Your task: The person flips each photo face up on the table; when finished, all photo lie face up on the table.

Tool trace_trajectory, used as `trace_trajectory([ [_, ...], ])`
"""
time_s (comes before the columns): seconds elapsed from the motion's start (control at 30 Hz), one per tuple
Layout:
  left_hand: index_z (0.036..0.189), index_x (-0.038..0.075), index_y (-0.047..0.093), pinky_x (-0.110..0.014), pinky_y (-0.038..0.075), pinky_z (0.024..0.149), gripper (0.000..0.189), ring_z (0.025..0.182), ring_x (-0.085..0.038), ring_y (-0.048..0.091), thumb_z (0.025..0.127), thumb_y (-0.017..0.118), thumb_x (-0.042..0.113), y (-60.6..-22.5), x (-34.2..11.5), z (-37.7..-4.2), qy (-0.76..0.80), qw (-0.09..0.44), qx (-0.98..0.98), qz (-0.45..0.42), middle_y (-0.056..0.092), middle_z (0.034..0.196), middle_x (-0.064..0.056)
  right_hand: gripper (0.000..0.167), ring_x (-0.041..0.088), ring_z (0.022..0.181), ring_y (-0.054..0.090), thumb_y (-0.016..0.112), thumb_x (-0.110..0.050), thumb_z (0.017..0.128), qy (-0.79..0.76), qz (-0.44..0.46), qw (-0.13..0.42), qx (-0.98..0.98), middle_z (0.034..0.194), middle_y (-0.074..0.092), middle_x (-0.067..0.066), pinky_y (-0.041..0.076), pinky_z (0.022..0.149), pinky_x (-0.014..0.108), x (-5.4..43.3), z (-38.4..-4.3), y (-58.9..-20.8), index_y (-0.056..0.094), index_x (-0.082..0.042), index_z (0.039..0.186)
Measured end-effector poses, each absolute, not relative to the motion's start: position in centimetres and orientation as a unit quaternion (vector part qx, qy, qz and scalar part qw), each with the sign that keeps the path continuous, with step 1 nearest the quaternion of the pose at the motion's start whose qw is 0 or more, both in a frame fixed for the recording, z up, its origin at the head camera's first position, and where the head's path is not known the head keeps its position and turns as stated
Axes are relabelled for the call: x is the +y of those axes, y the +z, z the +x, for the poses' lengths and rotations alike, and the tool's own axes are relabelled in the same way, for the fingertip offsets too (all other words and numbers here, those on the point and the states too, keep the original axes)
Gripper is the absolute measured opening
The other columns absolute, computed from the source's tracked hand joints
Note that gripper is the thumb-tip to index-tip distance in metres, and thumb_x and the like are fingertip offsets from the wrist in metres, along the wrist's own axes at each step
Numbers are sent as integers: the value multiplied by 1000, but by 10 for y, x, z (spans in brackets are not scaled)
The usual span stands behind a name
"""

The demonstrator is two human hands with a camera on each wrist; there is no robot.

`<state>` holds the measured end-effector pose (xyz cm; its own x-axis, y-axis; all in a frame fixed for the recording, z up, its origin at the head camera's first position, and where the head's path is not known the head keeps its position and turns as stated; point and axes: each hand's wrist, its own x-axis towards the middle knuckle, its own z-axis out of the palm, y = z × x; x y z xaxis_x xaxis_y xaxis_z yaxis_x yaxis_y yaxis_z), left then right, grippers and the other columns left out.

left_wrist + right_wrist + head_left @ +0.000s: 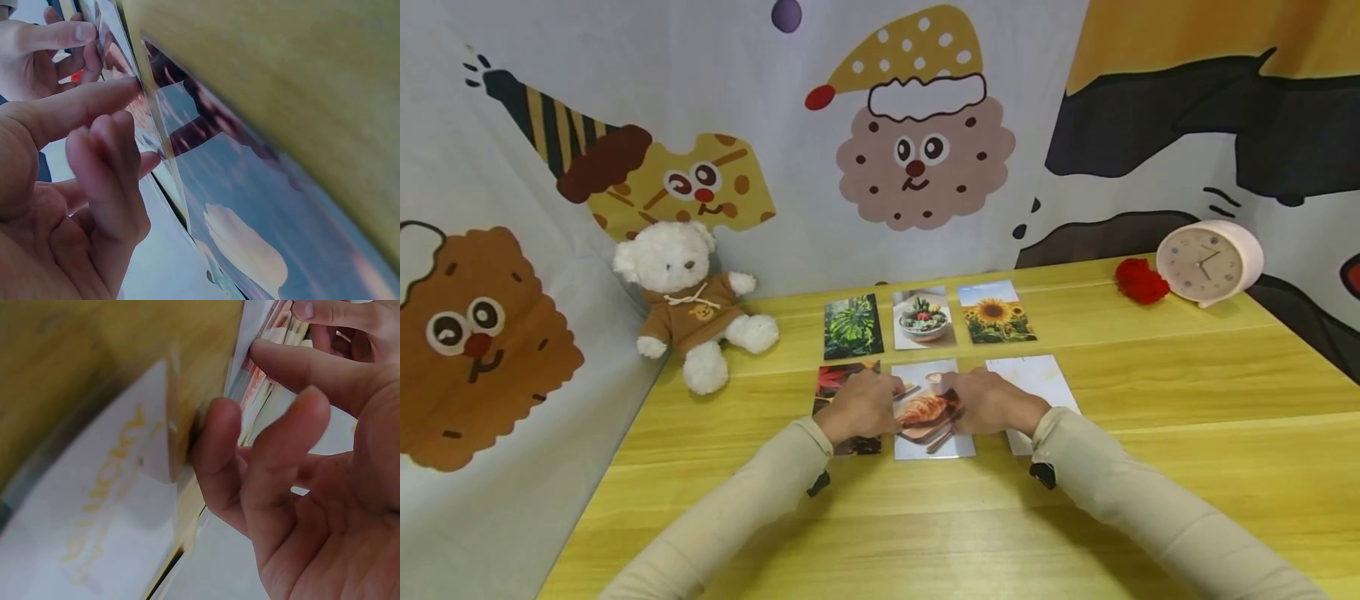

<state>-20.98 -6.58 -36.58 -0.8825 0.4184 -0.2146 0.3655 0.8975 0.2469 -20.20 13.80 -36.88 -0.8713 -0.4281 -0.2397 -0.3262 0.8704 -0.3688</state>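
Observation:
A croissant photo card (925, 417) lies on the table in the middle of the front row. At its left edge is my left hand (863, 404), thumb and a finger touching the rim while other fingers bend in toward the palm. My right hand (988, 402) touches the opposite edge with its fingertips. In the left wrist view, a dark glossy card (244, 187) with reflections lies beside the left hand. A white card (106, 506) with yellow lettering shows beside the right hand (300, 469); its near part runs under the right wrist in the head view.
Behind are a green-leaf card (853, 327), a salad-bowl card (924, 318) and a sunflower card (997, 312). A white teddy bear (692, 300) sits back left. A red fuzzy item (1141, 281) and a round clock (1208, 262) stand back right, before a printed cloth (805, 100).

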Motion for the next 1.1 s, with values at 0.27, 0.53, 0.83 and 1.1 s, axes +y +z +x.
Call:
trace_trajectory([
  [0.27,130,9,67,-26,46,57,51,55,-10,49,84,82,23,-363,-71,-213,99,126,962,221,66,65,2,55,19,76,60,79,-17,82,-172,-197,154,953,103,71,15,49,62,30,138,-203,-368,58,-6,132],
  [0.53,131,7,65,-24,47,57,34,62,-16,65,99,60,16,-359,-86,-208,325,134,907,232,75,82,-8,69,10,49,45,70,-26,93,-186,-201,114,955,58,53,-2,38,49,25,159,-186,-354,42,-1,151],
  [0.83,145,11,54,-45,53,105,42,126,-29,62,104,55,19,-357,-55,-198,529,286,776,193,61,139,-14,60,35,102,65,73,-30,90,-126,-198,25,972,122,64,25,56,87,52,200,-164,-347,56,2,138],
  [1.1,152,-6,33,-44,41,118,51,144,-41,42,104,46,7,-358,-15,-191,636,382,653,149,38,155,-28,66,35,99,62,78,-31,85,-126,-166,15,978,116,63,27,53,85,53,231,-159,-364,56,5,136],
])
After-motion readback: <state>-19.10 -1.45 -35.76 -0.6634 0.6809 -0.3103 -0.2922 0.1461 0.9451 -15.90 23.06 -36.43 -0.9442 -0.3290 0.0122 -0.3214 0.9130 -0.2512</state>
